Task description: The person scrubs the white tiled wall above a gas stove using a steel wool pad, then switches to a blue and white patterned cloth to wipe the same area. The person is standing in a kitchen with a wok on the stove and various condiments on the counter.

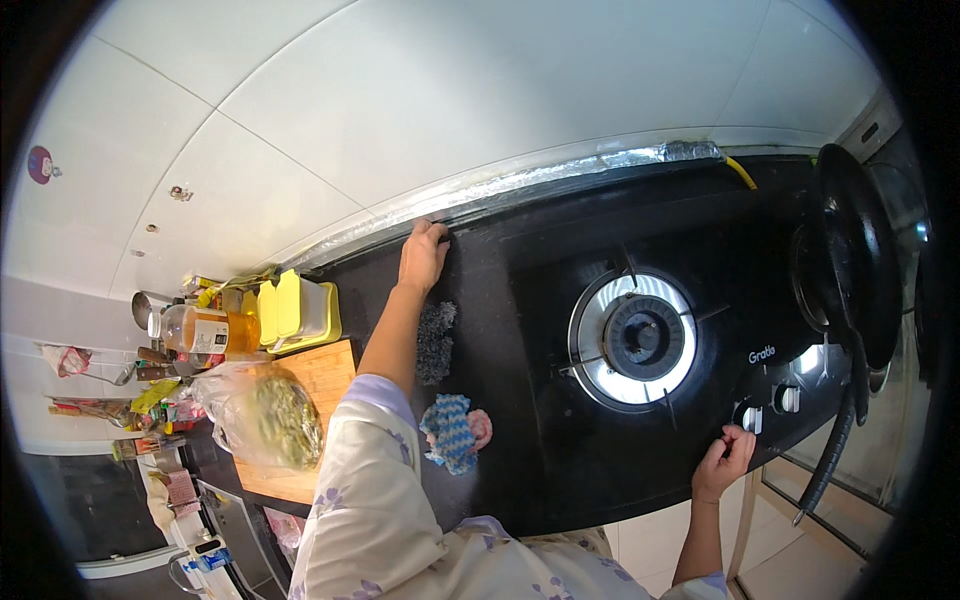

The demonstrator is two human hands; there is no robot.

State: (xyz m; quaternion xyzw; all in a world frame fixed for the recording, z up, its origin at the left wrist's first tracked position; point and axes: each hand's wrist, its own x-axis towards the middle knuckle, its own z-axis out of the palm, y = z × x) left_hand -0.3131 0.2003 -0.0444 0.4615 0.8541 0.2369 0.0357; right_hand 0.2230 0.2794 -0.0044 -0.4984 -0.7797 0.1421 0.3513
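Note:
My left hand (424, 259) reaches to the back of the black countertop (480, 300). Its bent fingers are at the dark ledge under the foil-covered strip (525, 180), and whether they pinch anything is hidden. Near the front edge, my right hand (724, 463) has its fingers curled just beside a silver stove knob (750, 418); contact with it is unclear. A second knob (786, 399) sits to the right. The gas burner (643, 339) shows no visible flame. By my left forearm lie a dark scouring pad (436, 343) and a blue-and-white crocheted cloth (450, 431) with a pink part (480, 429).
At left, a clear bag of green vegetables (281, 420) rests on a wooden cutting board (337, 397). Behind it stand a bottle of amber liquid (214, 330) and yellow-lidded containers (296, 307). A black wok (855, 262) stands tilted at right, near a yellow hose (741, 172).

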